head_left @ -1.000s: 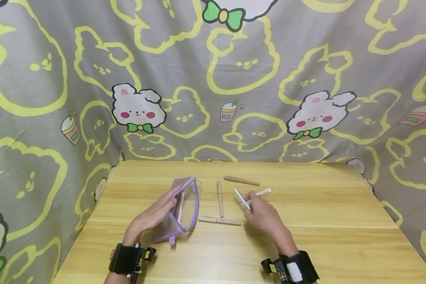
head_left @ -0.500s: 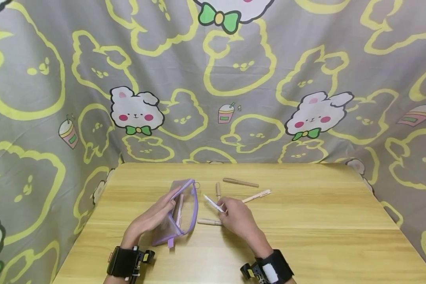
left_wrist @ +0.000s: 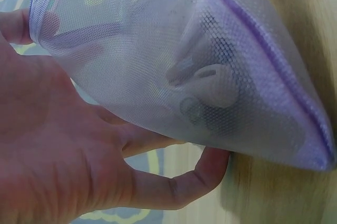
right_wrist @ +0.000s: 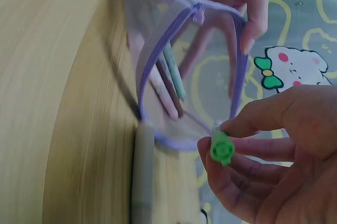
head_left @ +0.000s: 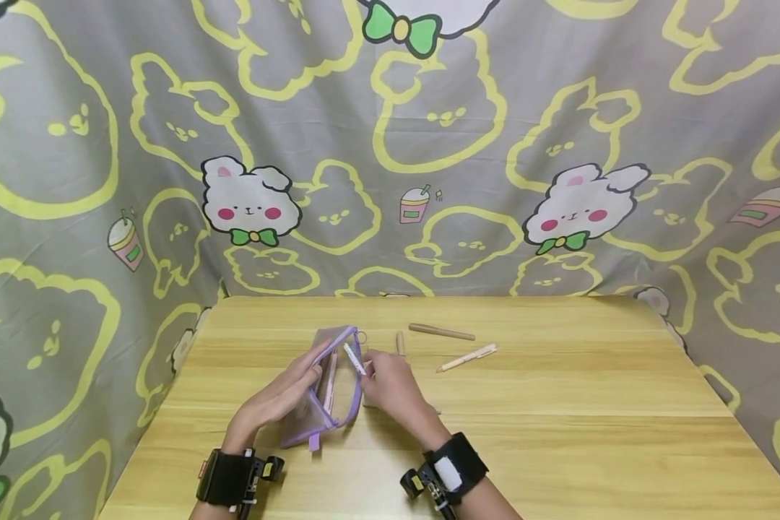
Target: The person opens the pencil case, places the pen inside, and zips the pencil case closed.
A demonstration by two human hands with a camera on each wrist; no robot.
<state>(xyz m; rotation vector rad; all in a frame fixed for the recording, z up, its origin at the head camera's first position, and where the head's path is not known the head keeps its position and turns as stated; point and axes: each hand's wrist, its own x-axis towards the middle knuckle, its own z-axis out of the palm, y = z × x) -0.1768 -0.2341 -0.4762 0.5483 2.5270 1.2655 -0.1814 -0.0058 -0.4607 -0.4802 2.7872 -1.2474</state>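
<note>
A lilac mesh pencil pouch [head_left: 349, 412] lies at the left of the table with its zip mouth spread wide. My left hand [head_left: 286, 386] holds it: in the left wrist view the thumb hooks over the rim and the other fingers [left_wrist: 174, 190] lie along the outside of the mesh [left_wrist: 142, 81]. Several pens [right_wrist: 164, 95] rest inside, pink, dark and teal. Between thumb and fingers my right hand [head_left: 393, 383] pinches a slim white pen [head_left: 354, 359] with a green end [right_wrist: 222, 150]. The pen's far tip is at the pouch's mouth.
A brown pen [head_left: 442, 331] and a cream pen [head_left: 466, 358] lie on the wooden table [head_left: 591, 404] to the right. Another brown pen [head_left: 399, 343] and a beige pen [right_wrist: 142, 176] are partly hidden by my right hand. A patterned curtain [head_left: 455, 180] hangs behind.
My right hand has moved left with the white pen, from beside the cream pen to the pouch's mouth. The left hand keeps its place on the pouch.
</note>
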